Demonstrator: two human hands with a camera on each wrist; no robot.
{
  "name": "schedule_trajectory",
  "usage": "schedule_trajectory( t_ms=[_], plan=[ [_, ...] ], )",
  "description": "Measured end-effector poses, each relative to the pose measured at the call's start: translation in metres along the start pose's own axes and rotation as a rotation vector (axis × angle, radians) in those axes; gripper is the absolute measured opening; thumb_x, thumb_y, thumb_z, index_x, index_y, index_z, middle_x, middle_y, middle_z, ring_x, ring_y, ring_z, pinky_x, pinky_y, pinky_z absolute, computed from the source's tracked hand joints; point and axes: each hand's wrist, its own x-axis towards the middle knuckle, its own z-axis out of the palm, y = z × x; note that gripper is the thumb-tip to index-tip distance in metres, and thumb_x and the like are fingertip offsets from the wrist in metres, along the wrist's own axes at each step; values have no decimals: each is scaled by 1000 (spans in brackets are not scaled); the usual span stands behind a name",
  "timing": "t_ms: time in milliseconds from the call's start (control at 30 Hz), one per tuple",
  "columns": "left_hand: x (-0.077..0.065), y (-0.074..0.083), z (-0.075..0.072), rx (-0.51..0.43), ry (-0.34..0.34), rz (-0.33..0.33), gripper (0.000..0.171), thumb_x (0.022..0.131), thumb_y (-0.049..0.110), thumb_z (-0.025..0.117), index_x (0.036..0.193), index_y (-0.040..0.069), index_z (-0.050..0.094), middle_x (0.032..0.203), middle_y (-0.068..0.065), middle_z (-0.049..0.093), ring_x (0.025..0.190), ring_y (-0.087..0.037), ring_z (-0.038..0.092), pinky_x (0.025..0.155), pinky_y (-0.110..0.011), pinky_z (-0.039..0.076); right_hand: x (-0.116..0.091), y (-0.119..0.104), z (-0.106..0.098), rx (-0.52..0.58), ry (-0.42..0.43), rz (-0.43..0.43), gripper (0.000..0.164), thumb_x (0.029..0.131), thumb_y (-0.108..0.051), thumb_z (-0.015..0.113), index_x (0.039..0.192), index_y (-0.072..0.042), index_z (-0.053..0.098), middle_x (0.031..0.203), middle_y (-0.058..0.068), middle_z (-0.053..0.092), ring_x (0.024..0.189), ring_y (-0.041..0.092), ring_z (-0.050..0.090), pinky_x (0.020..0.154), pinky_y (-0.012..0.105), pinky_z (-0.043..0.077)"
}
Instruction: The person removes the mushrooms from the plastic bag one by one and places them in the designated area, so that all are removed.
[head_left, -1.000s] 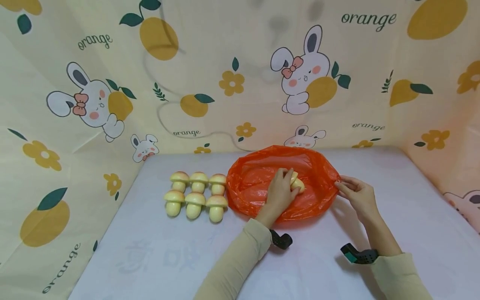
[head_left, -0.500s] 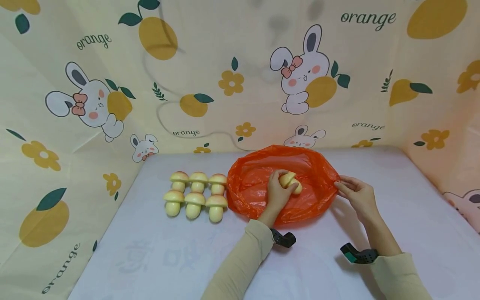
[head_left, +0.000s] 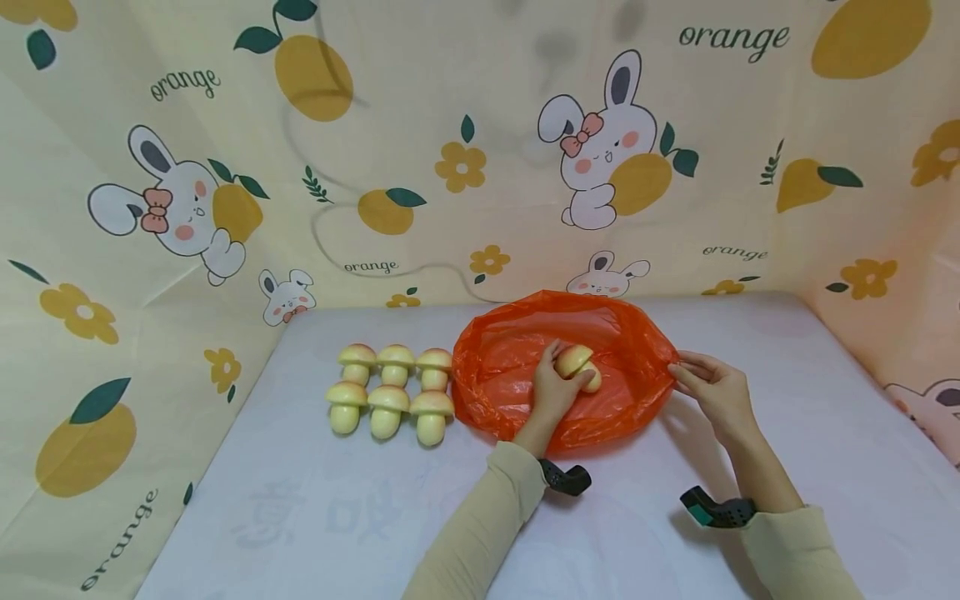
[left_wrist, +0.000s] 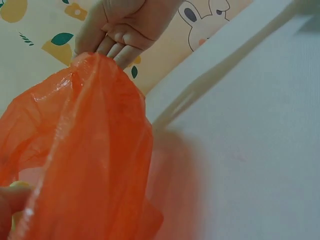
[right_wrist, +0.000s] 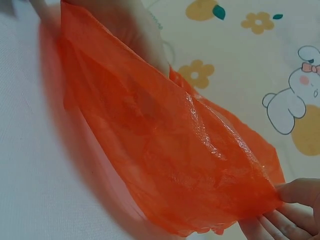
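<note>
My left hand (head_left: pixel 553 390) reaches into an open red plastic bag (head_left: pixel 480 408) and grips a pale yellow toy mushroom (head_left: pixel 574 360), thumb on the near side and fingers behind it. The mushroom's rounded cap and part of its stem show above the thumb. At the bag's right rim, my right hand (head_left: pixel 717 390) pinches the plastic between thumb and fingers. The right wrist view has the bag (right_wrist: pixel 165 145) stretched from those fingertips, its wall hiding most of the left hand. In the left wrist view only a sliver of yellow shows by the left thumb (left_wrist: pixel 10 200).
Left of the bag, two rows of three matching mushrooms (head_left: pixel 386 408) lie on the white tabletop (head_left: pixel 315 500), the nearest ones close to the bag's rim. A patterned cloth (head_left: pixel 420 108) with rabbits and oranges rises behind the table and along its sides.
My left hand has drawn slightly left and toward me inside the bag, turning the mushroom so its cap shows more. The right hand keeps its place on the rim.
</note>
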Motion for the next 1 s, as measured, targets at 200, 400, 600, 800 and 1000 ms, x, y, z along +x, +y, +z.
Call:
schedule_trajectory(
  t_ms=[200, 400, 600, 800, 1000],
  plan=[
    [2, 1, 0, 17, 24, -93, 57, 80, 18, 78, 132, 13, 55, 130, -6, 62, 115, -23, 57, 107, -43, 48, 2, 1, 0, 11, -3, 0, 34, 92, -11, 63, 119, 9, 58, 80, -28, 68, 72, -9, 67, 66, 8, 56],
    [3, 7, -2, -42, 30, -169, 51, 82, 18, 77, 130, 15, 58, 128, -5, 63, 113, -22, 57, 107, -43, 49, 3, 3, -1, 49, -7, 10, 21, 91, -7, 63, 112, -6, 65, 80, -26, 69, 71, -8, 68, 66, 8, 56],
    [1, 14, -5, -73, 8, -187, 53, 81, 17, 77, 131, 14, 58, 128, -6, 63, 112, -21, 58, 106, -42, 49, 1, 1, -1, 70, -9, 9, 19, 91, -7, 63, 109, -12, 67, 80, -25, 70, 72, -8, 68, 65, 10, 56],
    [-5, 22, -14, -86, -38, -177, 56, 81, 14, 77, 134, 12, 56, 130, -7, 62, 113, -22, 59, 105, -41, 50, 0, 0, 0, 77, -3, 0, 20, 91, -5, 63, 107, -17, 66, 79, -23, 70, 70, -7, 68, 64, 11, 57],
    [-12, 30, -24, -77, -98, -151, 54, 82, 14, 76, 133, 12, 57, 130, -7, 63, 114, -22, 59, 105, -38, 51, 2, 0, -2, 78, -1, 4, 22, 91, -3, 61, 111, -11, 65, 80, -24, 70, 70, -7, 68, 63, 10, 56]
  ],
)
